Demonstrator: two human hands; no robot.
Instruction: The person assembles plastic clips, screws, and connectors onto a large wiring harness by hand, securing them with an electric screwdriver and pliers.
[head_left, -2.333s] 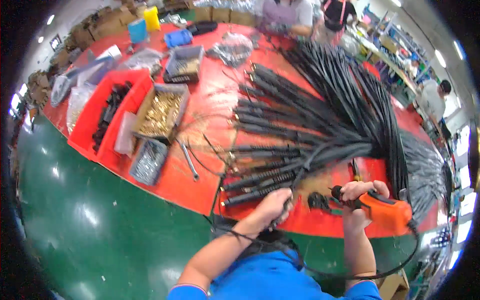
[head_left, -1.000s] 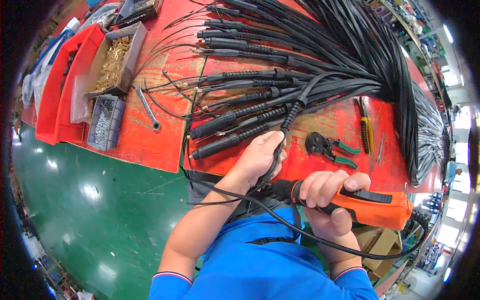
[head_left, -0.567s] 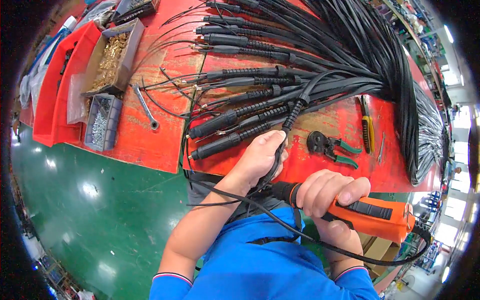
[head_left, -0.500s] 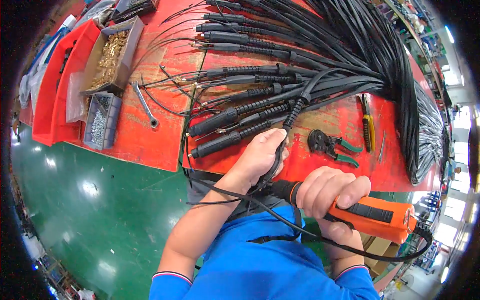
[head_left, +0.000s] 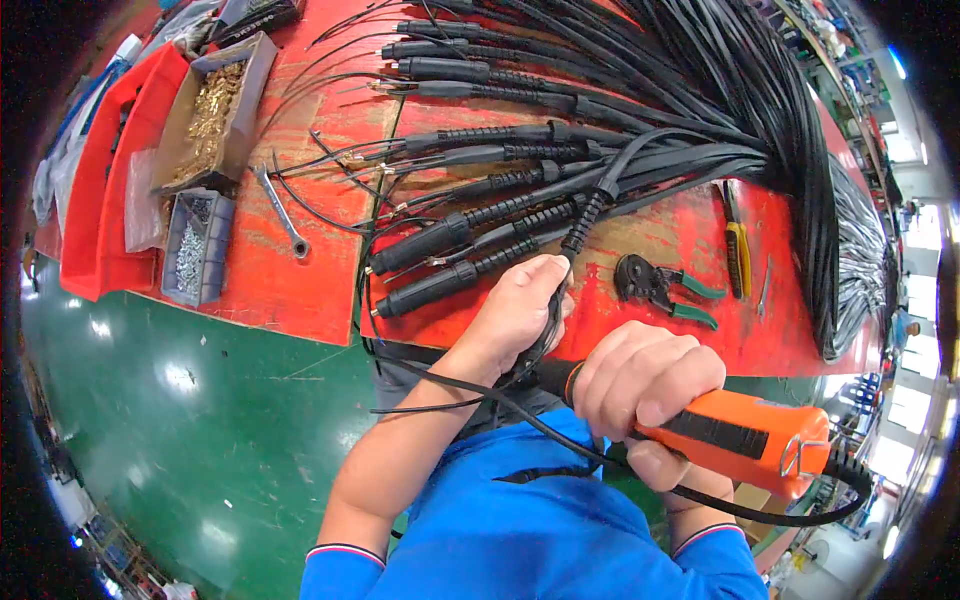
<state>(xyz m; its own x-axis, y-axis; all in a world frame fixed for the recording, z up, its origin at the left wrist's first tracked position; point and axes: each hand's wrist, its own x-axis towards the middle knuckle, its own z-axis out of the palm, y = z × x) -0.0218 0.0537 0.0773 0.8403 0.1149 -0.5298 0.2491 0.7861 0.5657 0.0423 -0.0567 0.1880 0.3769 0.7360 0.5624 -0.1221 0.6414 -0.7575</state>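
Observation:
My left hand (head_left: 522, 312) is closed around a black cable (head_left: 590, 215), just below its ribbed sleeve. Out of the bundle the cable bends down toward me. My right hand (head_left: 650, 385) wraps round an orange-and-black electric screwdriver (head_left: 742, 440), held level in front of my blue shirt. Its dark front end points left, at the cable end beneath my left hand; that meeting point is too dark to make out. From its rear loops a black cord (head_left: 780, 517). Thin black leads (head_left: 440, 380) cross over my left wrist. Several cables with black connector handles (head_left: 425, 290) lie just beyond.
Green-handled cutters (head_left: 660, 288) and yellow-handled pliers (head_left: 738, 255) lie at the right of the red table. A wrench (head_left: 282, 215) rests at the left, beside a grey box of screws (head_left: 198, 285), a bin of brass parts (head_left: 185, 165) and a red bin (head_left: 85, 225). A thick cable bundle (head_left: 820, 230) fills the far right.
My right hand and the electric screwdriver have shifted slightly left. The left hand keeps its hold on the cable, almost unmoved.

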